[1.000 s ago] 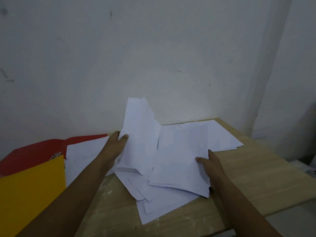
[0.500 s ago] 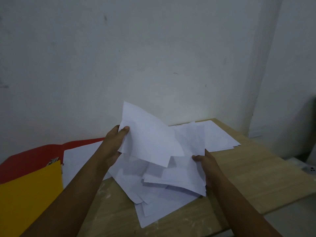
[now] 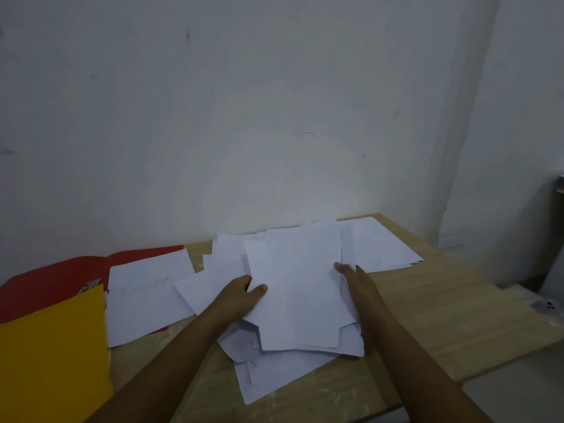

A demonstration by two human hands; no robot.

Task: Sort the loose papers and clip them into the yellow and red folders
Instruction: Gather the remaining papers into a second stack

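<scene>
Head view, both hands on the loose-paper pile (image 3: 293,303) in mid-bench (image 3: 457,319).

Left hand (image 3: 241,297): at pile's left edge, thumb on top of the uppermost sheets, fingers tucked beneath them; pinching a bunch of sheets, slightly lifted off the lower ones. Exact count of sheets held not readable.

Right hand (image 3: 355,285): flat and edge-on along pile's right side, fingers straight, pressing inward against the sheet edges; nothing gripped.

Pile: ragged, sheets fanned at different angles; top sheets' long axis running away from the body, toward the wall (image 3: 274,117). Lower sheets skewed, corners sticking out toward the near bench edge. Further sheets (image 3: 378,245) lying behind and right of the pile, touching it.

Relative to pile: red folder (image 3: 61,279) left and slightly behind, open flat, a separate white sheet (image 3: 146,294) lying across it. Yellow folder (image 3: 52,355) left and nearer the body, overlapping the red folder's near part. Both folders on the left hand's side, well apart from the right hand.

Judgement: squaring-up of the pile in hand, nothing yet clipped. Any transfer to the folders goes leftward; left hand nearer. Risk: loose lower sheets sliding off the near edge.
</scene>
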